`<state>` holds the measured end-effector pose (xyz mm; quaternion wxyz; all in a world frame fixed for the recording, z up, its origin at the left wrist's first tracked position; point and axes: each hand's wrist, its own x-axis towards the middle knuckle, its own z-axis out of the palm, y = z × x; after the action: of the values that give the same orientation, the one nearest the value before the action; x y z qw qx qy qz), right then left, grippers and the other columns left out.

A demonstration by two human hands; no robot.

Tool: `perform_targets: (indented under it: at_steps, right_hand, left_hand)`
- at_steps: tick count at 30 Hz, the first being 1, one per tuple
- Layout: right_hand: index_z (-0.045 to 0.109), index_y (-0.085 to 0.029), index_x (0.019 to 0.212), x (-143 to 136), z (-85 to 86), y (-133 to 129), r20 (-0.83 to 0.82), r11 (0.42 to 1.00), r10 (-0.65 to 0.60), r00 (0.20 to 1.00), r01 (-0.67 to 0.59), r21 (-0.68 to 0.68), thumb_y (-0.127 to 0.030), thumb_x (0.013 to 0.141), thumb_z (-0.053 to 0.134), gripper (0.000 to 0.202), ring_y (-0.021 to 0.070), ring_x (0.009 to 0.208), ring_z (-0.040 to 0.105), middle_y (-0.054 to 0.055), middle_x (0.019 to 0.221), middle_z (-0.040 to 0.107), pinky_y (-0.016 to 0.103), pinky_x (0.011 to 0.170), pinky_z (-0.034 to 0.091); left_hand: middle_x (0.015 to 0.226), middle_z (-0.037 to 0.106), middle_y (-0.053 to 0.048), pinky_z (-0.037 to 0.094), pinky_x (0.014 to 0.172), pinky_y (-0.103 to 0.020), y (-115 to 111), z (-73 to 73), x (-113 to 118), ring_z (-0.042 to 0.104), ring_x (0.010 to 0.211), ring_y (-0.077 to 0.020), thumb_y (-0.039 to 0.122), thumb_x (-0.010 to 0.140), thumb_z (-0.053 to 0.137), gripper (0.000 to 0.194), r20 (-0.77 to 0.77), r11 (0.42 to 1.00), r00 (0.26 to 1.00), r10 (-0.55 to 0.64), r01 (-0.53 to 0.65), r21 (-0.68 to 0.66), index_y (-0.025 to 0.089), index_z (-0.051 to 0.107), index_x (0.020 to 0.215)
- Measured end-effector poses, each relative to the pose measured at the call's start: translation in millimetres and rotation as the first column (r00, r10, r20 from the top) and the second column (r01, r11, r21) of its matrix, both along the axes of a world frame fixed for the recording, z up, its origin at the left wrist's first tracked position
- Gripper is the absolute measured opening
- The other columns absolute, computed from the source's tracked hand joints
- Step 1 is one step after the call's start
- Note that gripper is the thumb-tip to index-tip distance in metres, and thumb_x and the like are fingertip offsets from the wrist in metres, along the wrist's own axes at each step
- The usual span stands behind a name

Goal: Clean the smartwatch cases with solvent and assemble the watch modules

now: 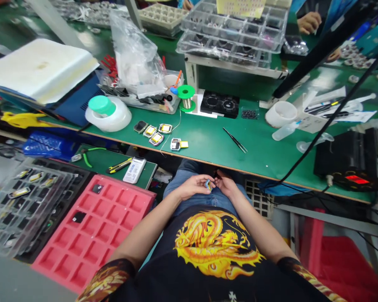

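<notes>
Above my lap, my left hand (193,187) is closed on a small blue-and-yellow electronic part (208,185), pinched at the fingertips. Close beside it, my right hand (226,184) has its fingers curled together; something small and dark shows at them, too unclear to name. On the bench in front of me lies an opened watch-like module (175,144) with a yellow piece (184,144) sticking out to its right. Several similar modules (156,139) sit just behind it. A pair of black tweezers (234,140) rests to the right on the green bench top (204,140).
A solder spool (186,99), a white bottle with a green lid (108,113) and compartment boxes (233,25) stand at the back. At left is a red foam tray (94,230); a black soldering station (353,159) stands right. A co-worker's hand (309,22) shows across the bench.
</notes>
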<state>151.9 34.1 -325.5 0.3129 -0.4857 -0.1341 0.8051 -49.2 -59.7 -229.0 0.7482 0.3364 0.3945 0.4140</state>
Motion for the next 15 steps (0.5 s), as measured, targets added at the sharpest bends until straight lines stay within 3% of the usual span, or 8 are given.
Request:
perform_targets:
  at_steps: [3, 5, 7, 9, 11, 13, 15]
  right_hand:
    - [0.072, -0.016, 0.095, -0.9, -7.0, -1.4, -0.018, 1.0, 0.001, 1.0, -0.001, -0.01, -0.025, 0.081, 0.093, 0.026, 0.0105, 0.057, 0.062, 0.0, 0.077, 0.072, 0.021, 0.05, 0.052]
    - [0.073, -0.016, 0.096, -1.2, -10.3, -1.8, -0.023, 1.0, 0.002, 1.0, -0.003, -0.011, -0.024, 0.081, 0.092, 0.026, 0.0105, 0.059, 0.063, 0.001, 0.081, 0.074, 0.021, 0.051, 0.052]
    - [0.074, -0.016, 0.097, -1.4, -11.4, -2.2, -0.022, 1.0, 0.011, 1.0, -0.011, -0.012, -0.024, 0.082, 0.092, 0.025, 0.0104, 0.06, 0.064, 0.002, 0.082, 0.075, 0.021, 0.052, 0.052]
    - [0.075, -0.016, 0.097, -1.3, -10.3, -2.6, -0.016, 1.0, 0.022, 1.0, -0.022, -0.013, -0.024, 0.082, 0.092, 0.024, 0.0099, 0.059, 0.063, 0.002, 0.081, 0.075, 0.02, 0.051, 0.051]
    - [0.075, -0.016, 0.096, -1.1, -7.9, -2.8, -0.009, 0.999, 0.032, 0.999, -0.032, -0.013, -0.024, 0.082, 0.092, 0.023, 0.0088, 0.058, 0.062, 0.001, 0.08, 0.075, 0.02, 0.05, 0.05]
    - [0.076, -0.016, 0.096, -0.9, -5.0, -2.9, -0.001, 0.999, 0.04, 0.999, -0.04, -0.011, -0.024, 0.082, 0.092, 0.023, 0.0079, 0.057, 0.061, 0.0, 0.078, 0.074, 0.019, 0.049, 0.05]
    - [0.076, -0.015, 0.095, -0.9, -2.4, -3.1, 0.006, 0.999, 0.048, 0.999, -0.048, -0.005, -0.025, 0.081, 0.093, 0.025, 0.0076, 0.057, 0.061, 0.0, 0.076, 0.073, 0.019, 0.049, 0.05]
  left_hand:
    - [0.124, 0.078, -0.016, 0.055, 0.095, -0.034, -6.6, 45.8, 0.5, 0.073, 0.107, -0.0227, 0.028, 0.077, 0.096, 0.049, -0.089, 0.992, 0.993, -0.075, 0.084, 0.091, 0.015, 0.077, 0.12]
    - [0.122, 0.078, -0.014, 0.056, 0.094, -0.034, -7.4, 79.4, -0.6, 0.074, 0.105, -0.0216, 0.026, 0.08, 0.093, 0.045, -0.122, 0.99, 0.991, -0.054, 0.07, 0.126, 0.016, 0.076, 0.121]
    - [0.121, 0.078, -0.012, 0.058, 0.095, -0.036, -3.6, 110.9, -4.6, 0.074, 0.105, -0.0214, 0.025, 0.083, 0.09, 0.042, -0.169, 0.98, 0.985, 0.035, 0.0, 0.201, 0.018, 0.076, 0.122]
    - [0.124, 0.076, -0.011, 0.058, 0.099, -0.038, 6.2, 136.9, -13.3, 0.073, 0.111, -0.0222, 0.022, 0.085, 0.085, 0.038, -0.25, 0.928, 0.949, 0.19, -0.09, 0.361, 0.02, 0.075, 0.121]
    - [0.128, 0.073, -0.01, 0.058, 0.1, -0.037, 23.3, 155.1, -27.0, 0.07, 0.118, -0.0233, 0.019, 0.087, 0.08, 0.034, -0.365, 0.816, 0.845, 0.391, -0.134, 0.562, 0.022, 0.075, 0.12]
    - [0.127, 0.073, -0.009, 0.058, 0.098, -0.038, 46.5, 164.7, -44.1, 0.069, 0.119, -0.0242, 0.017, 0.087, 0.076, 0.033, -0.49, 0.698, 0.655, 0.574, -0.079, 0.712, 0.023, 0.076, 0.119]
    - [0.122, 0.075, -0.008, 0.055, 0.102, -0.043, 72.4, 166.3, -61.9, 0.067, 0.116, -0.0261, 0.015, 0.085, 0.074, 0.034, -0.583, 0.636, 0.445, 0.68, 0.04, 0.771, 0.023, 0.076, 0.118]
